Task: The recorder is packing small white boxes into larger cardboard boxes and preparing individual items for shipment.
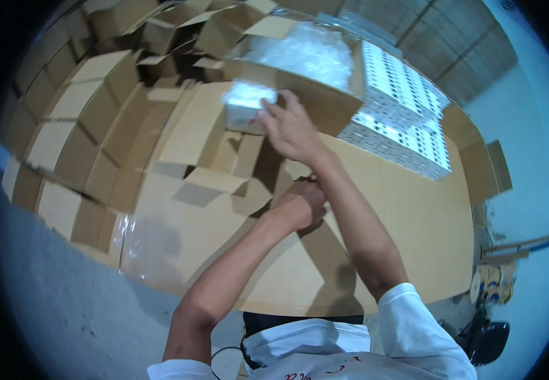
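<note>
My right hand (289, 130) reaches across to the far side of the table, its fingers gripping the right side of a small white box (244, 117) with clear bubble wrap on top. That wrapped box is over the far end of an open brown carton (189, 140), whose flaps are spread out. Nearer to me, my left hand (301, 204) is closed beside the carton's right side, below my right forearm. Its fingers are mostly hidden, so what they hold, if anything, does not show.
A large carton (325, 104) filled with clear bubble wrap (303, 54) stands behind my right hand. Stacked white boxes with dark marks (395, 142) are at the right. Rows of open brown cartons (72, 149) line the left. Cardboard (407, 234) covers the table.
</note>
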Demonstrator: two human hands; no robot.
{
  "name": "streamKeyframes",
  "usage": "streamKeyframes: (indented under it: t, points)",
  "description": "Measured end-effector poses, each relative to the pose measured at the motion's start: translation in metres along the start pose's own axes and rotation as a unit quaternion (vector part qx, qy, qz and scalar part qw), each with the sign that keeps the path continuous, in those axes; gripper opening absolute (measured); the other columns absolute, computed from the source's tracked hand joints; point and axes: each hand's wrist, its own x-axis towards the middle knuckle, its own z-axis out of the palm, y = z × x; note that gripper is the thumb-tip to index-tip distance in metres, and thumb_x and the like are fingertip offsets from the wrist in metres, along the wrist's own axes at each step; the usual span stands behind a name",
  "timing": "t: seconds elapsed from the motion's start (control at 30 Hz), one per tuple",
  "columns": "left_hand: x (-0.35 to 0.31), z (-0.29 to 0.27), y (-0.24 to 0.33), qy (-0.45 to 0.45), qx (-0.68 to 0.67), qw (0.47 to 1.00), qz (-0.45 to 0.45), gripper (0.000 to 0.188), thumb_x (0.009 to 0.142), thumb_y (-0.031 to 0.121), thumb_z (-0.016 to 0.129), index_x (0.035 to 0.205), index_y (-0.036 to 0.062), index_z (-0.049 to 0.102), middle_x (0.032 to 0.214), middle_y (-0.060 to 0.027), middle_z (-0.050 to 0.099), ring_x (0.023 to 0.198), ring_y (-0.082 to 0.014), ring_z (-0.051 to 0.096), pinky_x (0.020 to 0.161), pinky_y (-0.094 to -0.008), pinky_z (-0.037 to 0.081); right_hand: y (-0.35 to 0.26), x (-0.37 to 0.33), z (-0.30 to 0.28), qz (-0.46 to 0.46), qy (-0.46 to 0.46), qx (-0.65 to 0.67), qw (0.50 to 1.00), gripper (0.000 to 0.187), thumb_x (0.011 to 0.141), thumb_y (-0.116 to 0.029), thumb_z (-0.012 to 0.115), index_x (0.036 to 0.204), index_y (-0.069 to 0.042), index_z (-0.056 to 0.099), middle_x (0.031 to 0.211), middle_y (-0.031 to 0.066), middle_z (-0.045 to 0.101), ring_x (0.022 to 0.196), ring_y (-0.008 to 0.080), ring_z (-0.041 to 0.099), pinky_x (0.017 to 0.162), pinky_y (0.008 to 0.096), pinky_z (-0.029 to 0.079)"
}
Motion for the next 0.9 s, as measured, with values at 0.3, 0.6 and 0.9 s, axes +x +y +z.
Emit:
streamKeyframes:
  t: [0.3, 0.6, 0.9]
  points:
    - [0.070, -0.006, 0.045, -0.025, -0.014, 0.999, -0.042, 0.034, 0.083, 0.011, 0.071, 0.115, 0.0013, 0.065, 0.119, -0.0232, 0.063, 0.113, -0.0397, 0.057, 0.095, -0.0479, 0.049, 0.061, -0.047, -0.095, -0.024, 0.089, 0.189, 0.978, 0.050, 0.098, -0.023, 0.057, 0.145, -0.013, 0.048, 0.143, 0.0243, 0.043, 0.124, 0.0393, 0.052, 0.100, 0.0443, 0.048]
    - [0.149, 0.004, 0.108, 0.036, -0.014, 0.999, -0.006, 0.034, 0.084, 0.008, 0.073, 0.116, 0.0024, 0.064, 0.120, -0.0142, 0.057, 0.115, -0.0333, 0.055, 0.101, -0.0414, 0.046, 0.224, -0.129, -0.278, 0.047, 0.378, 0.043, 0.924, 0.024, 0.082, 0.004, 0.062, 0.105, -0.001, 0.065, 0.092, 0.0108, 0.065, 0.066, 0.0180, 0.061, 0.058, 0.0300, 0.049]
    - [0.199, 0.024, 0.145, 0.030, -0.011, 0.999, -0.031, 0.035, 0.086, 0.010, 0.073, 0.118, 0.0019, 0.061, 0.122, -0.0143, 0.056, 0.118, -0.0329, 0.054, 0.102, -0.0415, 0.046, 0.441, -0.164, -0.407, 0.303, 0.320, -0.152, 0.885, 0.033, 0.086, -0.016, 0.070, 0.116, -0.007, 0.060, 0.121, 0.0210, 0.055, 0.110, 0.0350, 0.060, 0.092, 0.0445, 0.051]
